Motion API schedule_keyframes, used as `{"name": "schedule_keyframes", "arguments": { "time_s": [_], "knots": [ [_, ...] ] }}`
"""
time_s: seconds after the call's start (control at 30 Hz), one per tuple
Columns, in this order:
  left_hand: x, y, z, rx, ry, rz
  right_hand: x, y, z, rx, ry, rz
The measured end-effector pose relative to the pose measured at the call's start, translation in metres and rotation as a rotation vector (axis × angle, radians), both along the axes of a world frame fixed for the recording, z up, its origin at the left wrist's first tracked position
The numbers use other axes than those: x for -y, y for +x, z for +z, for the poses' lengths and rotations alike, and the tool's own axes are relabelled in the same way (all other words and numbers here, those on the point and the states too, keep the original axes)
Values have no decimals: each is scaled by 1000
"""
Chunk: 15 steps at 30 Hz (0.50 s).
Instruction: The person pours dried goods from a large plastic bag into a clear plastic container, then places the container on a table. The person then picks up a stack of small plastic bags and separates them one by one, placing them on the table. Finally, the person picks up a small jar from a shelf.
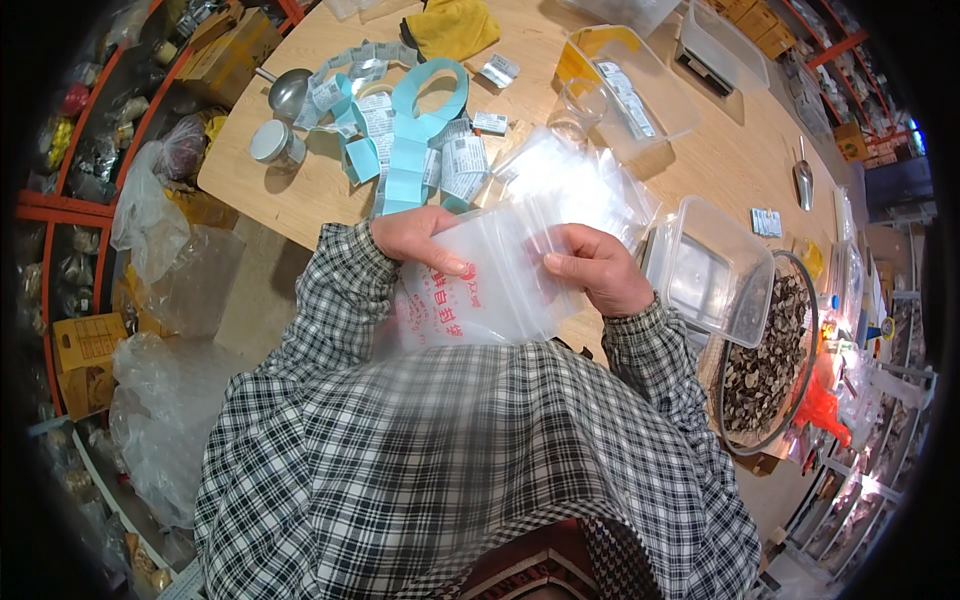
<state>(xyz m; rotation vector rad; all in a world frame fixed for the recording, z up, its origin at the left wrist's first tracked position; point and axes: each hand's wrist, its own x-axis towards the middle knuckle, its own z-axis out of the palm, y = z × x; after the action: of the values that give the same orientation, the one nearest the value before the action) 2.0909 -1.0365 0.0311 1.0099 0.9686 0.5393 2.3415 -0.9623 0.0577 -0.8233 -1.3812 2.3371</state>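
Note:
A clear plastic zip-lock bag pack (487, 289) with red printing is held in front of my body, by the table's near edge. My left hand (424, 236) grips its left side, thumb flat on the plastic. On the right, my right hand (600, 266) pinches the bag edges between thumb and fingers; some fingers are hidden behind the plastic. How many bags there are I cannot tell. Just beyond lies a heap of shiny clear bags (577, 184). Strips of printed labels on blue backing (412, 161) curl on the table past my left hand.
An empty clear plastic tub (709, 262) stands right of my right hand, beside a round sieve (806, 375) of dried dark slices (772, 349). Farther off are another tub (667, 112), a metal scoop (803, 180), a lidded jar (276, 146), a ladle (291, 94) and a yellow cloth (454, 30).

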Motion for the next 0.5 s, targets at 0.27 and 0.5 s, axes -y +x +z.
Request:
{"name": "schedule_keyframes", "arguments": {
  "time_s": [0.27, 0.5],
  "knots": [
    [-5, -2, 6, 39, 9, -66, 5, 2, 2, 1, 34, -25],
    [0, -3, -2, 27, 57, -12, -16, 22, -6, -5, 134, -129]
  ]
}}
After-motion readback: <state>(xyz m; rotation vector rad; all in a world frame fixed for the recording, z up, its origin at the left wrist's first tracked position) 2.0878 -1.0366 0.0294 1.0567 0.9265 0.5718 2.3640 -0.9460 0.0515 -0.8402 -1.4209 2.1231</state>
